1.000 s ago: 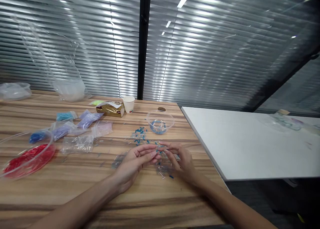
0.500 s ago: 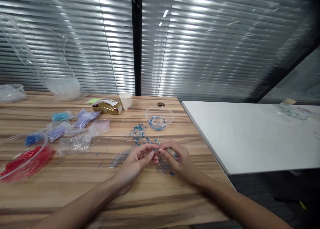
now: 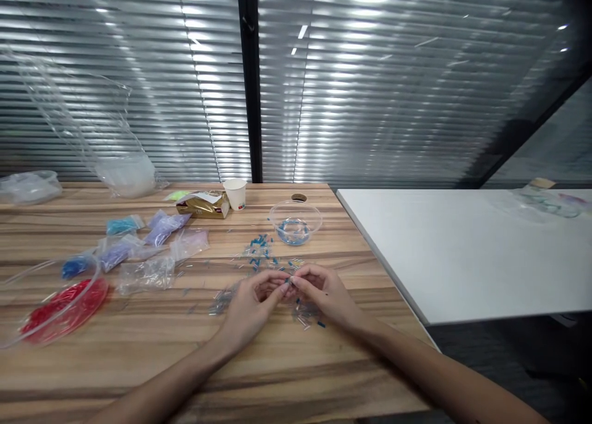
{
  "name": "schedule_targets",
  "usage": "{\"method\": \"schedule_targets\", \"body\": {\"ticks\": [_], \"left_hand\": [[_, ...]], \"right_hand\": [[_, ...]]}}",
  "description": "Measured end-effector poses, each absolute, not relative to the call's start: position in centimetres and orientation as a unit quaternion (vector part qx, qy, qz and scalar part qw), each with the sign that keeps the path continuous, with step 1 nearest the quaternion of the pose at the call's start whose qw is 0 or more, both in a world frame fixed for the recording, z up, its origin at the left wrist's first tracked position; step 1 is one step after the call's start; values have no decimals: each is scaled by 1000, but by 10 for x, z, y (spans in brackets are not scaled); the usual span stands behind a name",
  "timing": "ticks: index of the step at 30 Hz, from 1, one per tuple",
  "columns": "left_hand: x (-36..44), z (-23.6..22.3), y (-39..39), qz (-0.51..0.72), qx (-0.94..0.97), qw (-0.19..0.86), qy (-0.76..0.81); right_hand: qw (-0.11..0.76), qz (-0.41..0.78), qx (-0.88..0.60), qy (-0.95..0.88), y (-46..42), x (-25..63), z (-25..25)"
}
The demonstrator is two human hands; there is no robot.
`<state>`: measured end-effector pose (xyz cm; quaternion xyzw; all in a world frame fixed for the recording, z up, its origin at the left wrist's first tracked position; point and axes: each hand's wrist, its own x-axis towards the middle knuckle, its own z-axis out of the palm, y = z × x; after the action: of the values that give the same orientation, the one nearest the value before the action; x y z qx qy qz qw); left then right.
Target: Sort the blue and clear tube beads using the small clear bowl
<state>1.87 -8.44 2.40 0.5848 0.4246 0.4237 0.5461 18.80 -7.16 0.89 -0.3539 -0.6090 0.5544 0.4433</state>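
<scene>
My left hand [image 3: 254, 299] and my right hand [image 3: 329, 297] meet fingertip to fingertip over the wooden table. Between their thumbs and forefingers is a small blue tube-like piece [image 3: 287, 281], mostly covered by the fingers. Just beyond the hands lies a loose scatter of small blue pieces [image 3: 259, 246]. Clear and greyish slim pieces [image 3: 222, 300] form a pile left of my left hand. A mixed pile of clear and blue pieces [image 3: 303, 313] spreads under my right hand. A clear round bowl [image 3: 296, 208] behind them holds more blue pieces.
Left on the wooden table [image 3: 185, 356] are a clear container with red pieces [image 3: 69, 313], purple packets [image 3: 167, 228], a blue packet [image 3: 124, 225] and a clear bag [image 3: 147, 274]. A gold box [image 3: 203, 205] and paper cup [image 3: 235, 194] stand behind. A white table [image 3: 462, 257] adjoins right.
The view has shifted slightly, so the table things appear a little lower and further right. Both hands stay together, fingertips drawn closer around the small blue piece.
</scene>
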Motion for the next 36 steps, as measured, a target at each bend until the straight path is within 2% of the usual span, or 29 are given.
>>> {"method": "schedule_targets", "body": {"ticks": [6, 12, 23, 30, 36], "left_hand": [[16, 17, -79, 423, 606, 505, 446], [16, 12, -76, 417, 648, 476, 424], [9, 14, -79, 392, 823, 208, 355], [6, 10, -70, 364, 840, 173, 363], [19, 59, -30, 363, 842, 150, 368]], "right_hand": [[435, 632, -346, -541, -70, 186, 6], [466, 647, -357, -487, -72, 181, 5], [484, 600, -371, -518, -66, 182, -2], [486, 490, -368, -623, -64, 183, 0], [532, 230, -383, -719, -54, 202, 10]]}}
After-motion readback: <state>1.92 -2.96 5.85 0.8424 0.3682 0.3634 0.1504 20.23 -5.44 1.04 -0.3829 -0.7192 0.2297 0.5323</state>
